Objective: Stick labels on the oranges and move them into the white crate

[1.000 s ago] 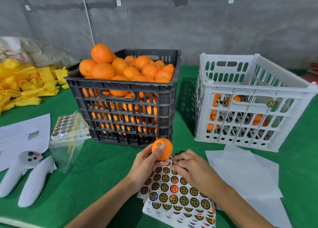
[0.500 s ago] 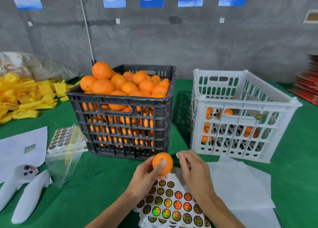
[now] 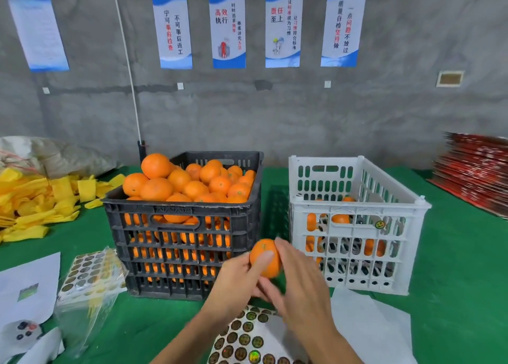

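A green table [image 3: 453, 295] fills the room in front of a grey wall hung with blue-and-white posters [image 3: 228, 27]. On it stands a black crate [image 3: 181, 242] heaped with oranges, and just to its right a white crate [image 3: 357, 226] with a few oranges low inside and a round label stuck on its front wall. Red cartons [image 3: 475, 171] are stacked at far right; yellow foam sleeves [image 3: 35, 199] lie piled at far left. White paper [image 3: 371, 322] lies below the white crate, and a bagged sheet of labels [image 3: 90, 275] sits left of the black crate. A label sheet [image 3: 247, 339] lies under the person's arms. Above it, between the two crates, the left hand [image 3: 236, 281] grips one orange [image 3: 265, 258], thumb across its face. The right hand [image 3: 299, 284] touches the orange's right side, fingers fairly straight; whether it pinches a label I cannot tell.
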`<state>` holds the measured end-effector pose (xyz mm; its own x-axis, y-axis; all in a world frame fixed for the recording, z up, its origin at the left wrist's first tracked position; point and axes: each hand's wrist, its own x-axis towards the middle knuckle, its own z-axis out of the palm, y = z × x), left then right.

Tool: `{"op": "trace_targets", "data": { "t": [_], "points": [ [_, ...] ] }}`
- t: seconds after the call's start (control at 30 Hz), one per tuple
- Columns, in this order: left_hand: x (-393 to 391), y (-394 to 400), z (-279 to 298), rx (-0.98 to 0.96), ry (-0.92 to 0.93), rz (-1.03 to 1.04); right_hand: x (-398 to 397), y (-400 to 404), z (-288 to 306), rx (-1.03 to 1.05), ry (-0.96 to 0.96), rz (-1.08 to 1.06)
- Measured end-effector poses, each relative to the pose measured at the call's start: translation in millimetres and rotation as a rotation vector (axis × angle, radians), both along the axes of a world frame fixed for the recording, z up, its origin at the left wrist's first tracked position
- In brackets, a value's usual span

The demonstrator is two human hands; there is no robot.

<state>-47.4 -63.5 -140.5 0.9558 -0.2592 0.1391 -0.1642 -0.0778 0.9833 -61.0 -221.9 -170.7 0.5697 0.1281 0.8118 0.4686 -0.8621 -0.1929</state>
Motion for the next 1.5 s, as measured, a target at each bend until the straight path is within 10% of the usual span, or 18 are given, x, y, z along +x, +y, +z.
{"op": "trace_targets", "data": {
  "t": [0.27, 0.43, 0.73, 0.9, 1.2, 1.33, 1.5],
  "points": [
    [68, 30, 130, 0.643, -0.925, 0.354, 67, -72, 118, 0.033, -0.054, -0.318],
    [119, 61, 150, 1.263, -0.317, 0.342, 76, -55, 108, -0.014, -0.072, -0.256],
    [130, 50, 183, 1.429, 0.111, 0.106, 61, -13, 67, 0.013, -0.109, -0.075],
    [110, 57, 183, 1.245, -0.067, 0.235, 54, -11, 62, 0.089, -0.048, -0.002],
    [14, 28, 79, 0.037, -0.801, 0.553, 31, 19, 52, 0.333, 0.178, 0.373],
    [-6, 8, 28, 0.028, -0.824, 0.541, 24, 18, 28, 0.448, 0.314, 0.443],
    [-7, 13, -42, 0.099, -0.428, 0.228, 13, 4, -16, 0.146, 0.499, 0.289]
  ]
}}
